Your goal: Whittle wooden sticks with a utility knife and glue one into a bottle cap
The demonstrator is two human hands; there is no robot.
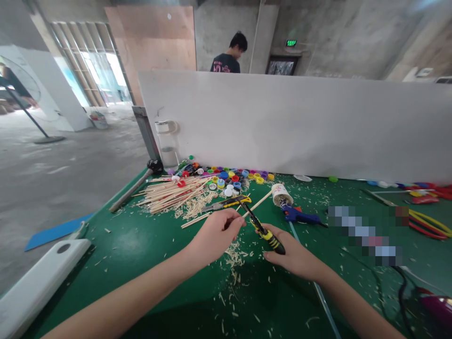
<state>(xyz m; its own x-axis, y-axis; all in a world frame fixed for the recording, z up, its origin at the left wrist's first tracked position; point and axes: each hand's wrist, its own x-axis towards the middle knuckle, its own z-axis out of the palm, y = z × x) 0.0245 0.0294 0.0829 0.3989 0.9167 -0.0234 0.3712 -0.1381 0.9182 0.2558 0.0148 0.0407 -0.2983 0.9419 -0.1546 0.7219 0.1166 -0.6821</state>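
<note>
My left hand (216, 234) is closed around one end of a thin wooden stick (260, 201), which slants up to the right toward a white paper cup (281, 194). My right hand (292, 253) grips a yellow and black utility knife (263, 230), its blade pointing up-left against the stick close to my left fingers. Wood shavings (236, 256) lie scattered on the green table (141, 245) beneath both hands.
A pile of wooden sticks (171, 192), coloured bottle caps (233, 178), a second knife (228, 203), a hammer (136, 184) and a blue glue gun (300, 216) lie beyond my hands. A white partition (300, 127) backs the table. A person (229, 54) stands behind it.
</note>
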